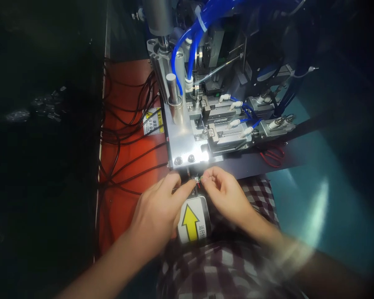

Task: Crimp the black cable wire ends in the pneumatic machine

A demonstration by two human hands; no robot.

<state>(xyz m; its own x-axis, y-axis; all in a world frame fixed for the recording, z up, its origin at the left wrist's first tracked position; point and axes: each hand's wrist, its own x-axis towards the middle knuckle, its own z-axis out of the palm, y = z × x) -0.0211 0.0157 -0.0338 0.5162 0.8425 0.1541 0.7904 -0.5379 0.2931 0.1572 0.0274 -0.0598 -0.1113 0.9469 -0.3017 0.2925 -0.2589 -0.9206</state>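
Observation:
A tiny piece [197, 180] with silvery, red and green bits sits at the front end of the machine; its exact kind is too small to make out. My left hand [157, 205] is partly closed, its thumb tip on that piece and its index finger curled by the machine's edge. From the other side my right hand [226, 193] pinches at the piece with thumb and index finger, the other fingers curled. Just below lies a white plate with a yellow arrow [190, 222], in line with the narrow track. Above both hands is a shiny metal block with bolts [183, 145].
Blue air hoses [191, 35] arch over the pneumatic cylinders [229, 135]. Black cables [134, 120] run across the orange base plate [124, 166] at left, near a warning label [154, 121]. A red wire loop [272, 157] lies at right. Checkered cloth [215, 270] fills the bottom.

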